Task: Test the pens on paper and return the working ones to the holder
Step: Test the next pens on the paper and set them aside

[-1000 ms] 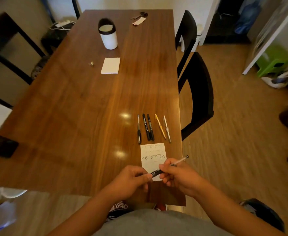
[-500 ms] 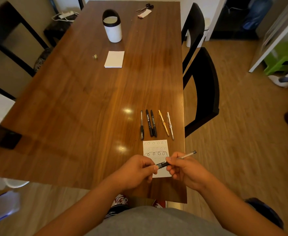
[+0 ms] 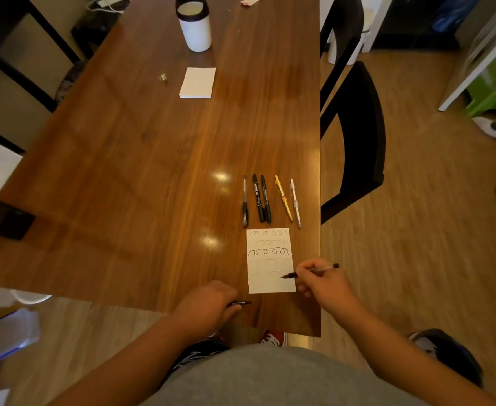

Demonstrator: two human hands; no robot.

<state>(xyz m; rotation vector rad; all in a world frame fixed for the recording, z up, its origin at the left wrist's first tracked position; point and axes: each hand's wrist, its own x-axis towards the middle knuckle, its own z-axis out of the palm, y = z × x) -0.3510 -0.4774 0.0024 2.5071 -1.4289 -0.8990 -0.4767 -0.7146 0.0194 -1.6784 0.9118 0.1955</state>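
Right hand (image 3: 323, 281), fingers (image 3: 304, 276) pinching pen (image 3: 324, 268), sets tip on lower paper (image 3: 270, 259) at bench (image 3: 153, 171) front edge. Left hand (image 3: 208, 303) grips cap (image 3: 242, 303) beside sheet. Five pens (image 3: 266, 200) wait beyond; holder (image 3: 195, 27) at far end. Best approach: light, steady loops on blank strip, sheet pinned.

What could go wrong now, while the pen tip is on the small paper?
1. Nothing presses the paper down, so the pen may drag it toward the right edge of the table, which is close.
2. The lower rows hold only faint loops, so a new weak mark there could be misjudged.
3. The cap is held near the table's front edge and might fall to the floor if released.
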